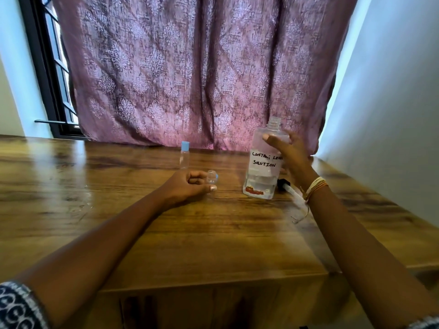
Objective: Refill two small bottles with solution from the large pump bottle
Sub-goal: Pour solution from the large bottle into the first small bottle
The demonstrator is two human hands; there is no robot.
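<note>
The large clear bottle (263,167) stands on the wooden table (213,233) at the right, its neck open and its white label reading "contact lens solution". My right hand (288,155) grips its upper part. Its pump head with a black collar and white tube (288,189) lies on the table just right of the bottle. My left hand (190,186) rests on the table, fingers curled around a small clear uncapped bottle (212,177). A blue cap peeks out behind that bottle. A second small clear bottle with a blue cap (184,155) stands upright farther back.
A patterned mauve curtain (202,67) hangs right behind the table's far edge. A dark window frame (47,79) is at the left and a white wall (392,103) closes in on the right. The table's front edge runs below my forearms.
</note>
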